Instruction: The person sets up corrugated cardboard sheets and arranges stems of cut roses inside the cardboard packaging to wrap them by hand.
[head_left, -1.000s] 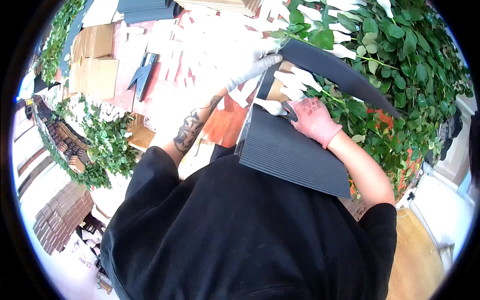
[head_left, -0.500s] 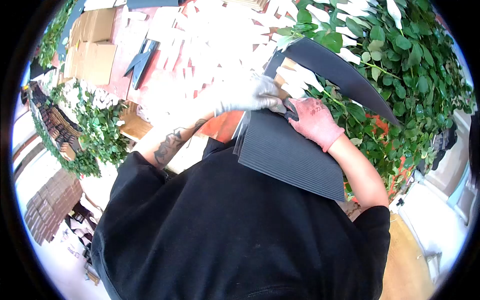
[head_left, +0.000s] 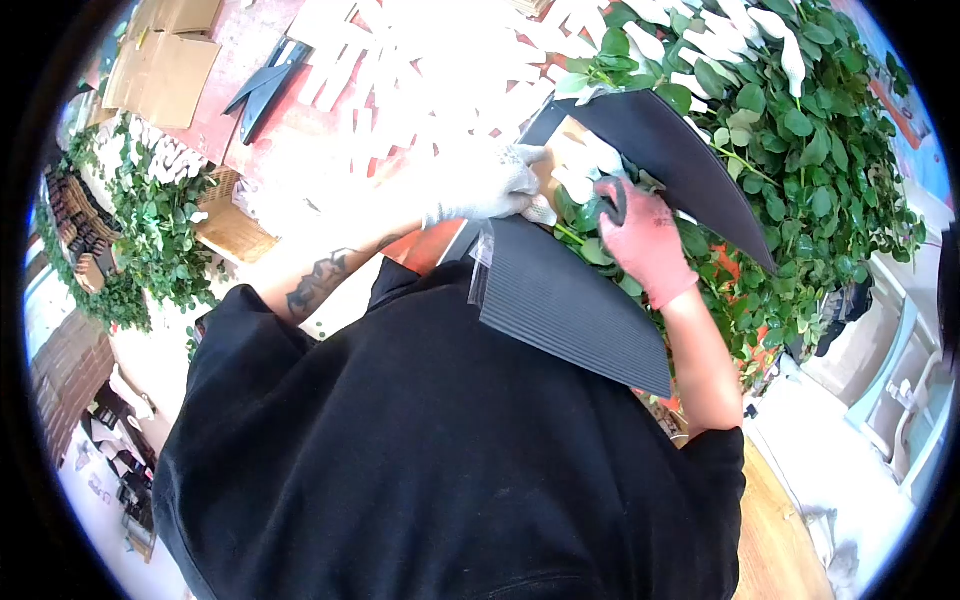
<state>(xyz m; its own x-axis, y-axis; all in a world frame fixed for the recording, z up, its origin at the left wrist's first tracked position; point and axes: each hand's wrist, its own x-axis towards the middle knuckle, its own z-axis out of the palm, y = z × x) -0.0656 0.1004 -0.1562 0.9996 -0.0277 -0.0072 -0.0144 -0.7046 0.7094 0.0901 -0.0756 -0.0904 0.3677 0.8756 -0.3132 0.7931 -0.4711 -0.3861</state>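
My left hand (head_left: 498,185), in a white knit glove, grips the upper left edge of a black corrugated sheet (head_left: 570,305), beside a brown cardboard piece (head_left: 548,172). My right hand (head_left: 648,240), in a pink glove with dark fingertips, has its fingers curled in against the flowers; what they pinch is hidden. White-sleeved flower heads (head_left: 588,165) lie on the cardboard between my hands, with a green stem and leaves (head_left: 590,245) showing below them. Behind, a smooth dark flap (head_left: 690,155) curves up and over towards the right.
A large heap of leafy stems (head_left: 790,190) with white-sleeved heads fills the right side. Many white sleeves (head_left: 400,85) are scattered over the pink table (head_left: 225,95). A dark blue folded tool (head_left: 270,85) and cardboard (head_left: 160,75) lie at the far left.
My right hand has drawn away from my left, rightwards, uncovering the stem and leaves between them. My left hand stays at the sheet's edge. The whole view has shifted slightly.
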